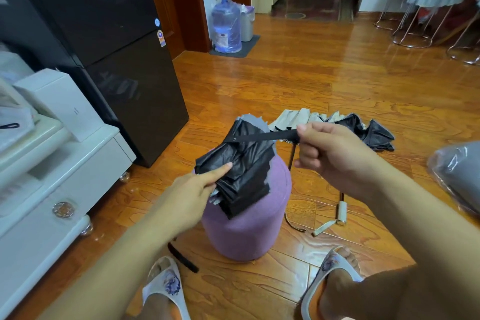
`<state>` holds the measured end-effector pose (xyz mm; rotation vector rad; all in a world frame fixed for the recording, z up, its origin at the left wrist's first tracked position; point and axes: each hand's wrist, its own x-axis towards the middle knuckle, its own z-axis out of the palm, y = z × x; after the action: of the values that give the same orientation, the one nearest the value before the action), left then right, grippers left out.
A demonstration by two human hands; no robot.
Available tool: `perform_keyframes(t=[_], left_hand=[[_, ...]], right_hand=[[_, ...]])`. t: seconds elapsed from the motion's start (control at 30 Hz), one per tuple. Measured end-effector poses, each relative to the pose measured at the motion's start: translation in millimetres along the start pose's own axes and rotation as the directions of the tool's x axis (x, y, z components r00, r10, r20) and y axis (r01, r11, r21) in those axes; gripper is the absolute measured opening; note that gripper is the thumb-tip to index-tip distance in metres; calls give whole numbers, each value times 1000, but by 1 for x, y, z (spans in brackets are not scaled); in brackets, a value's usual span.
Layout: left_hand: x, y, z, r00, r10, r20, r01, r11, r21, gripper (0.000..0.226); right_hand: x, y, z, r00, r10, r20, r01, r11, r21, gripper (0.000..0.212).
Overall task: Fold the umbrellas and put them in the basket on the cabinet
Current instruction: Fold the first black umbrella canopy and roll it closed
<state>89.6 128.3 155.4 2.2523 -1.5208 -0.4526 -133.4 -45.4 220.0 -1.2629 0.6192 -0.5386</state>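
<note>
At picture centre, a gathered black umbrella (240, 163) rests on top of a purple cylindrical stool (249, 226). The left hand (192, 189) grips its folded canopy from seven o'clock, index finger extended over the fabric. The right hand (330, 156), at the umbrella's three o'clock, pinches the black closure strap (262, 135), drawn taut. A second umbrella (345, 127), still unfolded, lies on the wooden floor (298, 80) at one o'clock.

Tall black glossy fridge (104, 60) far left, blue plastic water jug (226, 26) far centre, purple round stool (249, 226) near centre, white slippers (166, 286) near
</note>
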Motion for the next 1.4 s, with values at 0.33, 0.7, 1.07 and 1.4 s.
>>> perform_keyframes(t=[0.33, 0.7, 1.07, 1.4], left_hand=[[-5, 20, 29, 995, 93, 31, -96, 858, 505, 81], [5, 2, -19, 951, -139, 276, 306, 303, -903, 46], [3, 25, -7, 947, 174, 270, 255, 105, -961, 104], [-8, 21, 5, 882, 23, 470, 469, 53, -882, 59]], right_hand=[[-6, -21, -1, 988, -156, -19, 141, 829, 542, 22], [-8, 42, -18, 899, 396, -187, -422, 897, -128, 22], [-2, 51, -4, 907, 395, -143, -418, 886, -201, 14], [8, 50, -3, 932, 318, -173, -342, 930, -132, 25]])
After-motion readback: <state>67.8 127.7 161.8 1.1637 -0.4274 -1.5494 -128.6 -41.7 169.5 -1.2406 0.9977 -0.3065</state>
